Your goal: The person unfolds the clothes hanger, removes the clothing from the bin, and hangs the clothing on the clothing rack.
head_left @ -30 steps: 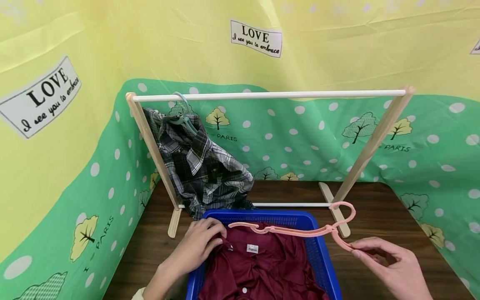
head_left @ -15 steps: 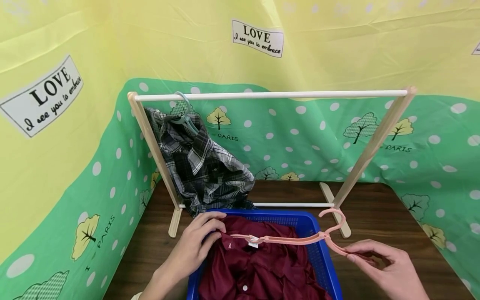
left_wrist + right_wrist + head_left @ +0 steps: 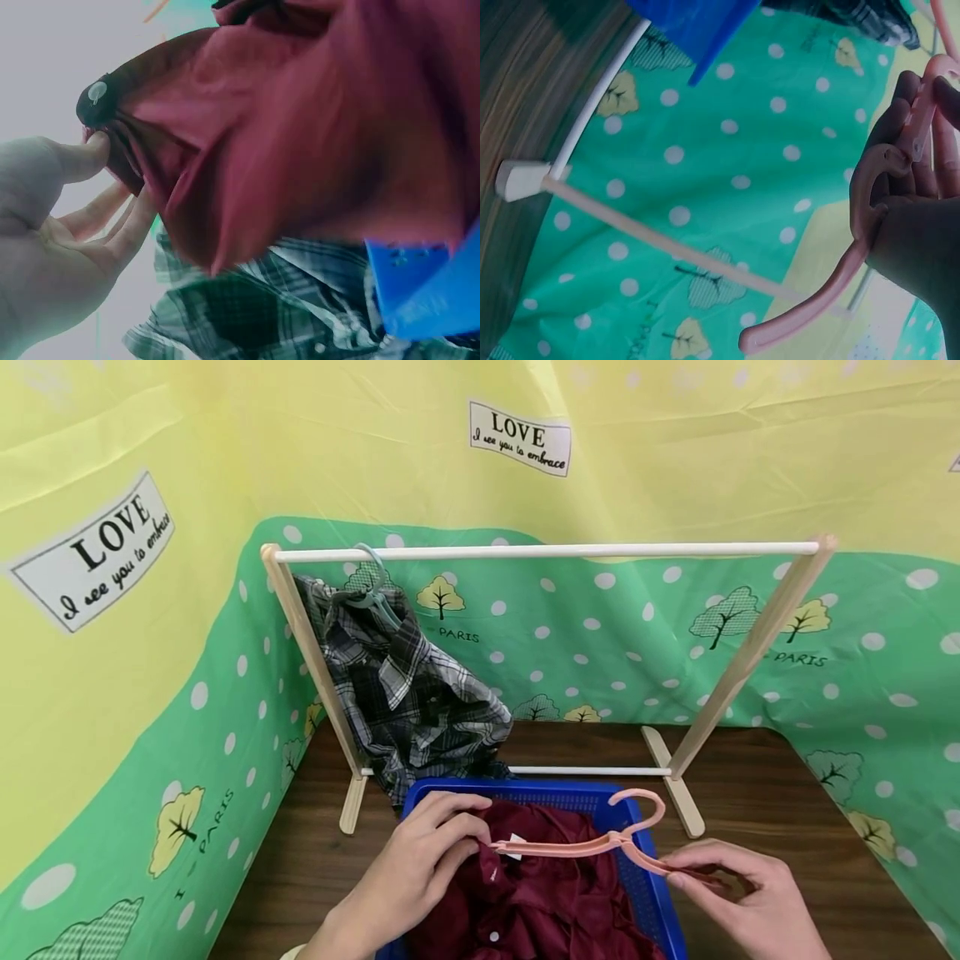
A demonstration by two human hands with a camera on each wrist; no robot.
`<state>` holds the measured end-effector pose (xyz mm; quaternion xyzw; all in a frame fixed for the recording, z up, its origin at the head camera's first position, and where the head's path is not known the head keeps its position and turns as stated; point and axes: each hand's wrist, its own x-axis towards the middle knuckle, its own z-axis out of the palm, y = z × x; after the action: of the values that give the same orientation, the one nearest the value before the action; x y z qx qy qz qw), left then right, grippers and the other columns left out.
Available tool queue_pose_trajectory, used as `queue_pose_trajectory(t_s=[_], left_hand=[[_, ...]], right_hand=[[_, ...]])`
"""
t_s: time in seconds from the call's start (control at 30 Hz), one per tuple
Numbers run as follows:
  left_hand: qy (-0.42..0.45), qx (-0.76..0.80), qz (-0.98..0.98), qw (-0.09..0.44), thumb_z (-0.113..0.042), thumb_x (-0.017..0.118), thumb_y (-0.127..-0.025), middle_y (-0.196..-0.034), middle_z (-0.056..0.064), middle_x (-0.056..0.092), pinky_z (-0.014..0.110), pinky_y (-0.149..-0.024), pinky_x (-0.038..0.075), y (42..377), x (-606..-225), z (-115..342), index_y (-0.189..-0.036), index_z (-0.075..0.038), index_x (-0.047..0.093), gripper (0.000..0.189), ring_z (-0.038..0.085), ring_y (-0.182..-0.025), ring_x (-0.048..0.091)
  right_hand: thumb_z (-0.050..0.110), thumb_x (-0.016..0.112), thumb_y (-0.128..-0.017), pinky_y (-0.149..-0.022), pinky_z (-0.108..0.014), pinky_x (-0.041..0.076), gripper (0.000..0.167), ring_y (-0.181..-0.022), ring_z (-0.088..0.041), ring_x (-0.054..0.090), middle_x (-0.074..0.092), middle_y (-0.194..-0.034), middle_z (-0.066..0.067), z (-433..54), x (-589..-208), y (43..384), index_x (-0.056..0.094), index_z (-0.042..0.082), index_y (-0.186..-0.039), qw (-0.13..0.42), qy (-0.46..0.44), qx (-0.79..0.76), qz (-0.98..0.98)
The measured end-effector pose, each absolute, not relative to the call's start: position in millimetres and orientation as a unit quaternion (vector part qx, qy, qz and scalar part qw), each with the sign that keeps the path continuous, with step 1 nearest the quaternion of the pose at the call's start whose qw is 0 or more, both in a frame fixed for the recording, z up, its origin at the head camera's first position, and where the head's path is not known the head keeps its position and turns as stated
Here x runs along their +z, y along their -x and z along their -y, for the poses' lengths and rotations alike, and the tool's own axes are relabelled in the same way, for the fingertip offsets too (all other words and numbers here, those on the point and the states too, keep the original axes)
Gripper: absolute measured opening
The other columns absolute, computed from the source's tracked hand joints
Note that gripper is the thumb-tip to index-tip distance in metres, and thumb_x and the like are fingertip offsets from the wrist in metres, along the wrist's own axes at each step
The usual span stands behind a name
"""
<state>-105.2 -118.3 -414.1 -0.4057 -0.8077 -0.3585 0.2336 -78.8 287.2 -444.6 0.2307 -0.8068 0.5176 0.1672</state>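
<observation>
A maroon shirt (image 3: 558,902) with a white button lies bunched in a blue basket (image 3: 662,902). At its collar my left hand (image 3: 423,864) pinches the cloth; in the left wrist view the thumb and fingers grip its edge beside a button (image 3: 97,92). My right hand (image 3: 750,893) holds one arm of a pink clothes hanger (image 3: 562,849), which spans the shirt nearly level, hook up. The hanger's far end reaches the collar by my left fingers, where its tip is hidden. In the right wrist view, the hanger's near arm (image 3: 802,319) sticks out past my palm.
Behind the basket stands a wooden rack with a white top rail (image 3: 555,551). A grey plaid shirt (image 3: 412,693) hangs at its left on a blue-grey hanger (image 3: 375,597). The rack's right foot (image 3: 675,785) is near the basket. Patterned cloth walls surround the dark wooden table (image 3: 750,777).
The pink hanger has moved left and down, and its far end now meets the collar. My right hand has shifted left with it; my left hand has moved right with the cloth.
</observation>
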Motion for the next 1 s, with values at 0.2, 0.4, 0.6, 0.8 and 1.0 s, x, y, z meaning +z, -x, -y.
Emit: queue_pose_trajectory(t_s=[0.2,0.4,0.6,0.8,1.0], left_hand=[[0.424,-0.359,0.799,0.231,-0.007,0.068,-0.110,-0.145,0.001,0.068,0.041,-0.106,0.058,98,-410,107,-0.118,-0.022,0.071,0.017,0.021,-0.132,0.064],[0.446,-0.371,0.788,0.208,-0.005,0.074,-0.106,-0.147,0.001,0.066,0.039,-0.108,0.057,92,-406,97,-0.120,-0.022,0.071,0.022,0.019,-0.132,0.063],[0.465,-0.377,0.777,0.195,-0.003,0.074,-0.105,-0.147,0.002,0.065,0.036,-0.109,0.056,89,-403,90,-0.121,-0.021,0.071,0.024,0.019,-0.134,0.062],[0.480,-0.387,0.764,0.190,-0.003,0.075,-0.105,-0.146,0.003,0.065,0.032,-0.110,0.055,88,-402,81,-0.119,-0.019,0.070,0.022,0.018,-0.132,0.063],[0.483,-0.384,0.765,0.184,-0.004,0.072,-0.107,-0.148,0.003,0.063,0.032,-0.111,0.054,87,-402,79,-0.123,-0.019,0.070,0.022,0.018,-0.134,0.061]], right_hand=[[-0.030,0.079,-0.082,-0.069,-0.022,0.062,0.043,-0.083,-0.010,0.077,0.082,-0.098,-0.003,-269,-441,76,0.083,0.003,-0.110,0.167,-0.217,0.503,0.820],[-0.030,0.078,-0.082,-0.069,-0.023,0.063,0.044,-0.083,-0.012,0.078,0.082,-0.100,-0.005,-254,-439,74,0.082,0.002,-0.111,0.163,-0.229,0.529,0.801],[-0.028,0.078,-0.084,-0.069,-0.026,0.064,0.040,-0.083,-0.013,0.078,0.082,-0.100,-0.003,-239,-434,71,0.082,0.003,-0.110,0.142,-0.232,0.543,0.794],[-0.020,0.083,-0.085,-0.068,-0.025,0.060,0.041,-0.080,-0.012,0.075,0.082,-0.097,0.007,-229,-432,69,0.083,0.014,-0.108,0.136,-0.225,0.518,0.814],[-0.019,0.083,-0.085,-0.070,-0.024,0.060,0.041,-0.080,-0.011,0.074,0.082,-0.098,0.009,-226,-434,69,0.083,0.015,-0.108,0.144,-0.231,0.510,0.816]])
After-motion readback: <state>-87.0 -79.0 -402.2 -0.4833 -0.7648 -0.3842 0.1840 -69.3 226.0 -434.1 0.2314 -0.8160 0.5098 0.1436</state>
